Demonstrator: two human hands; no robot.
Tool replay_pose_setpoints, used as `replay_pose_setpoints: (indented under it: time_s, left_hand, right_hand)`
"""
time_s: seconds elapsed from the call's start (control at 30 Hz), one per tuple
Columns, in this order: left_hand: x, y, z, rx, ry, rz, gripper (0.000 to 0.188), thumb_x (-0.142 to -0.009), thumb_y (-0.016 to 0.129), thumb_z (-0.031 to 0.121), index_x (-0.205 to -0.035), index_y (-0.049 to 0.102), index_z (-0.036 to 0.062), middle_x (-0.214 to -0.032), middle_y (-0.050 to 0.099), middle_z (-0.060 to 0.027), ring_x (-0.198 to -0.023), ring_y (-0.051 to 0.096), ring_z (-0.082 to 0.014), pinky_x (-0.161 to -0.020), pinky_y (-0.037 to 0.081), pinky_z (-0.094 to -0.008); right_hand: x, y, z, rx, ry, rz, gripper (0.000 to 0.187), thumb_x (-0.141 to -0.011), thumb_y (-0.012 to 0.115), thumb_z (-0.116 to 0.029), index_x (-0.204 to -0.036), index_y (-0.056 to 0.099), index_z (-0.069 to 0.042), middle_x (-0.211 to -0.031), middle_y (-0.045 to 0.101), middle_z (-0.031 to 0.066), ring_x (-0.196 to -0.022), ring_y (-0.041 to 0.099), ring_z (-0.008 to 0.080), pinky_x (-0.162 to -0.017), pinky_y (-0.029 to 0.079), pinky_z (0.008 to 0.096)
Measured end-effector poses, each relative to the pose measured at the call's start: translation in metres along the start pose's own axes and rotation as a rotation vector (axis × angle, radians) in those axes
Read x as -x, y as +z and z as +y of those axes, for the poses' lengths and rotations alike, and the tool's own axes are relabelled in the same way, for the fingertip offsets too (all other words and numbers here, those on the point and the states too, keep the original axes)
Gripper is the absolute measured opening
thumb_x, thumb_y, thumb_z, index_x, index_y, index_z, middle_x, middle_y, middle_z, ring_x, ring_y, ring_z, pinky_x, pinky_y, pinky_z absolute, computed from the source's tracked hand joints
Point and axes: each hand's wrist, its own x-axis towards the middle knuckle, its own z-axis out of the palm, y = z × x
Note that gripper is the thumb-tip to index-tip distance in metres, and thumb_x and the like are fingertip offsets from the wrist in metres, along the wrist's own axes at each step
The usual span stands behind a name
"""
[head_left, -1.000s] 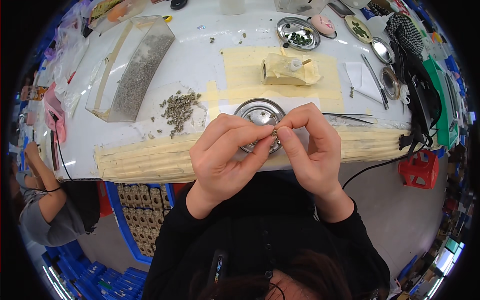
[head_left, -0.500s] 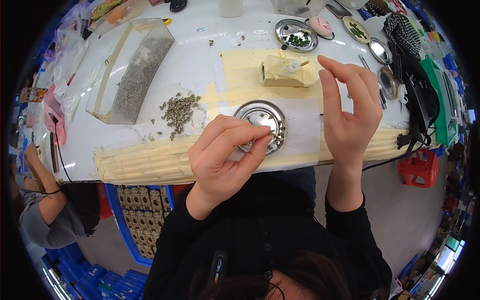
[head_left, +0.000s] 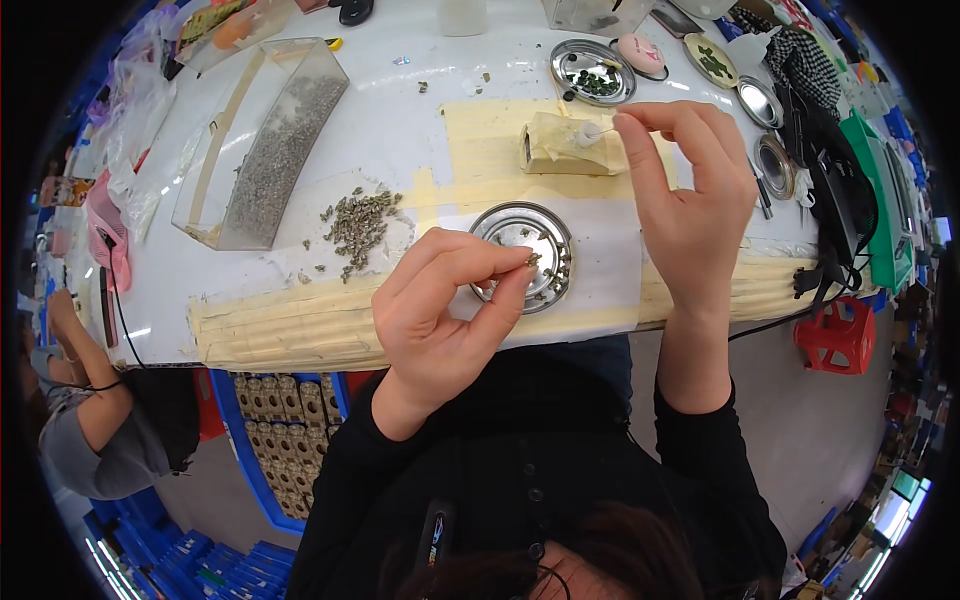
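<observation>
The left hand (head_left: 440,315) pinches a small metal part (head_left: 533,260), partly hidden, over a round dish (head_left: 520,212) holding small pieces (head_left: 563,270) near the counter's (head_left: 400,120) front edge. The right hand (head_left: 700,195) pinches a thin stick (head_left: 608,130), largely covered, beside the taped block (head_left: 555,150).

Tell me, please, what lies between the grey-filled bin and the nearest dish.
The head view shows a pile of small metallic pieces, then part of the left hand.

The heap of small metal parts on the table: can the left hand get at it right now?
Probably yes: the heap lies beyond the left hand, off to the left, with nothing visible between them, though that hand is pinching a small metal part.
</observation>
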Motion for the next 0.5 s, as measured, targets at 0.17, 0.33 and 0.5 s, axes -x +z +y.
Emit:
replay_pose_setpoints:
  time_s: [0.17, 0.33, 0.5]
  left_hand:
    - [0.000, -0.001, 0.001, 0.012, -0.018, 0.001, 0.021, -0.074, 0.078, -0.010, -0.093, 0.073, -0.0020, -0.080, 0.067, -0.0082, -0.067, 0.061, -0.0137, -0.060, 0.048, -0.0243]
    - [0.000, -0.001, 0.001, 0.010, -0.033, -0.007, 0.020, -0.075, 0.078, -0.010, -0.093, 0.073, -0.0021, -0.080, 0.067, -0.0084, -0.067, 0.061, -0.0136, -0.060, 0.047, -0.0243]
    - [0.000, 0.000, 0.001, 0.001, -0.021, -0.009, 0.020, -0.075, 0.078, -0.010, -0.093, 0.073, -0.0021, -0.080, 0.067, -0.0083, -0.067, 0.061, -0.0138, -0.060, 0.048, -0.0246]
  right_hand:
    - [0.010, -0.014, -0.021, -0.283, 0.056, 0.142, 0.007, -0.085, 0.074, 0.000, -0.086, 0.068, -0.001, -0.082, 0.064, 0.0062, -0.077, 0.058, 0.0188, -0.070, 0.045, 0.0283]
    - [0.033, -0.011, -0.038, -0.732, 0.298, -0.060, 0.010, -0.097, 0.066, -0.007, -0.093, 0.062, 0.002, -0.089, 0.063, 0.0061, -0.081, 0.058, 0.0128, -0.073, 0.046, 0.0251]
    - [0.040, -0.004, -0.039, -0.705, 0.301, -0.060, 0.013, -0.098, 0.065, -0.010, -0.093, 0.061, 0.001, -0.086, 0.062, 0.0060, -0.077, 0.058, 0.0122, -0.070, 0.047, 0.0246]
